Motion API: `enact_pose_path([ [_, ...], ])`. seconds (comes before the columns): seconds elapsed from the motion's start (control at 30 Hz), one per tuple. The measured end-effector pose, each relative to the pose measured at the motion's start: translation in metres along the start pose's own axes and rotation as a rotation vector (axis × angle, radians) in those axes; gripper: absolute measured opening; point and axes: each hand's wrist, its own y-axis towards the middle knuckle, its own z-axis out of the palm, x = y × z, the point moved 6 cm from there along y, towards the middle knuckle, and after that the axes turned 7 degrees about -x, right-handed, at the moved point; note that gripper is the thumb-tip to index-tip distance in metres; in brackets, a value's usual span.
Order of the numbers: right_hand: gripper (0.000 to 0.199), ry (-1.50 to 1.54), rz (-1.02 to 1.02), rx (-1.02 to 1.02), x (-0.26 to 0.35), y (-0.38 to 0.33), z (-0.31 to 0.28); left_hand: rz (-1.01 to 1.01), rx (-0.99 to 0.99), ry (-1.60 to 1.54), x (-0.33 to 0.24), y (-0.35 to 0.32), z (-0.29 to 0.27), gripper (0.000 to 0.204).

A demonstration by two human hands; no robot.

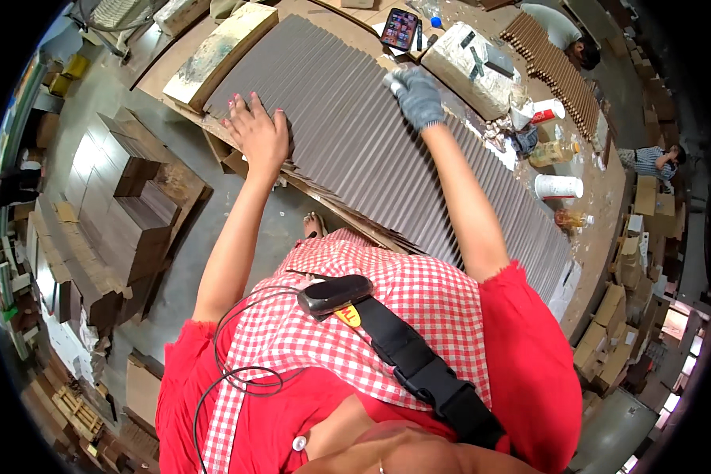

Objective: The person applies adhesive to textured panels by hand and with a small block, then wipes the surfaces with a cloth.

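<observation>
A long row of overlapping grey-brown flat strips (355, 126), fanned like stairs, covers the workbench in front of me. My left hand (259, 136) is bare and lies on the near edge of the row toward its left end, fingers spread. My right hand (419, 96), in a grey knit glove, is at the row's far edge with its fingers curled together. Something whitish shows at its fingertips; whether it is a small held thing or the glove's own tips is unclear.
A pale, stained block (221, 55) bounds the row's left end. Behind the row stand a wrapped block (472, 71), a phone (400, 29), a white cup (558, 186) and a bottle (553, 153). Stacked panels (107, 197) stand on the floor at left. Other people are farther right.
</observation>
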Motion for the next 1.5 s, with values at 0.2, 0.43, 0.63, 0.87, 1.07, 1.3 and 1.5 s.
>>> enact_pose_path([
  [0.2, 0.028, -0.016, -0.311, 0.199, 0.087, -0.146, -0.014, 0.023, 0.017, -0.079, -0.012, -0.007, 0.001, 0.065],
  [0.43, 0.034, 0.281, -0.220, 0.294, 0.106, -0.185, -0.027, 0.070, 0.052, -0.030, -0.015, -0.009, 0.000, 0.064],
  [0.63, 0.027, -0.006, -0.290, 0.024, 0.054, -0.121, -0.033, 0.054, 0.052, -0.049, -0.014, -0.014, -0.001, 0.063],
  [0.87, 0.030, 0.097, 0.058, -0.075, -0.060, -0.019, -0.050, 0.073, 0.031, -0.059, -0.029, -0.011, -0.004, 0.061],
  [1.07, 0.031, -0.169, -0.009, 0.108, 0.018, -0.086, -0.051, 0.048, -0.014, -0.076, -0.020, -0.015, -0.012, 0.061],
  [1.3, 0.028, -0.054, -0.177, 0.083, 0.060, -0.136, -0.047, 0.061, -0.001, -0.082, -0.016, -0.015, -0.018, 0.062],
  [1.5, 0.026, -0.247, -0.116, -0.120, -0.014, -0.045, -0.040, 0.069, 0.004, -0.073, -0.013, -0.011, -0.019, 0.062],
])
